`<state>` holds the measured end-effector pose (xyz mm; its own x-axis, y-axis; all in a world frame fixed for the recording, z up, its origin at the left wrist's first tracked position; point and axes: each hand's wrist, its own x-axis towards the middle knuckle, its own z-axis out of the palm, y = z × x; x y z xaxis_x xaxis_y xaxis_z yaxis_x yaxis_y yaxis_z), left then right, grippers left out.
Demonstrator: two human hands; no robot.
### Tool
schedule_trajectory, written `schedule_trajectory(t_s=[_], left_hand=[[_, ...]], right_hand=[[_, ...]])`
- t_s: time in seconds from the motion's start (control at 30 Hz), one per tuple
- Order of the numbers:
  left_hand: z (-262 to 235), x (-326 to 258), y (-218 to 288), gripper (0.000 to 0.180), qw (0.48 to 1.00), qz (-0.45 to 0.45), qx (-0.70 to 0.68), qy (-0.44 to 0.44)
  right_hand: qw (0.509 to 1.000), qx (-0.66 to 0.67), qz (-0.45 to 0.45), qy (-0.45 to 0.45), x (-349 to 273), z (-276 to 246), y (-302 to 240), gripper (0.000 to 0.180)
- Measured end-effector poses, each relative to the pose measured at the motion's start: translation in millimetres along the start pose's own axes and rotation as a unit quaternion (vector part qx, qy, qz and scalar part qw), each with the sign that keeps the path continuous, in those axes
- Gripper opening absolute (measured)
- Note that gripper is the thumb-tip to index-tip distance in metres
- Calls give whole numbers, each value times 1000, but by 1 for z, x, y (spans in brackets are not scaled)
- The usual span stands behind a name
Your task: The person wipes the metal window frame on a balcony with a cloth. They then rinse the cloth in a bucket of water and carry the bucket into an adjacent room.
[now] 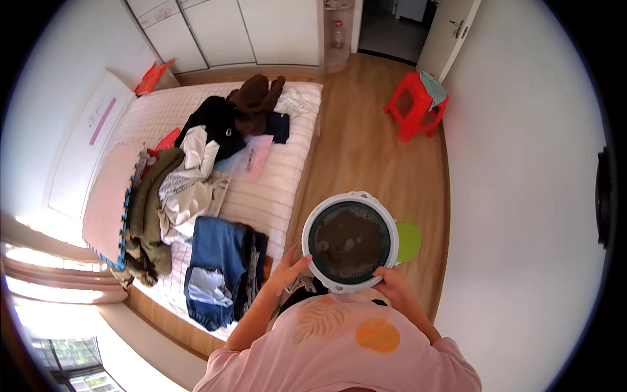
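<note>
At the left of the frame a bed (274, 196) with a pink striped sheet carries a heap of clothes (189, 183), and folded blue jeans (215, 268) lie at its lower end. Just right of the jeans, the left hand (287, 269) has its fingers spread open, the tips near the rim of a round white basin (351, 240) with a dark inside, low in the centre. The right hand (392, 281) grips the basin's lower right rim. A green round thing (409, 240) peeks from behind the basin. In the upper right stands a red plastic stool (418, 104) on the wooden floor (366, 150).
</note>
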<state>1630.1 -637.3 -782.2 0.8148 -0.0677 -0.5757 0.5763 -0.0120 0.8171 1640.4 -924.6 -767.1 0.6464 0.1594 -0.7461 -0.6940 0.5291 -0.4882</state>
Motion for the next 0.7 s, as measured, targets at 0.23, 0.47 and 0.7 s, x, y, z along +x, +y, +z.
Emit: schedule_trajectory(t_s=[0.23, 0.47, 0.7], left_hand=[[39, 128, 135, 63, 992, 51, -84, -79], [60, 291, 218, 52, 989, 85, -24, -115], [86, 433, 337, 46, 996, -4, -73, -47]], right_hand=[[1000, 12, -11, 23, 96, 32, -127, 55], [999, -22, -19, 21, 218, 52, -262, 50], [998, -58, 3, -31, 336, 105, -443, 50]])
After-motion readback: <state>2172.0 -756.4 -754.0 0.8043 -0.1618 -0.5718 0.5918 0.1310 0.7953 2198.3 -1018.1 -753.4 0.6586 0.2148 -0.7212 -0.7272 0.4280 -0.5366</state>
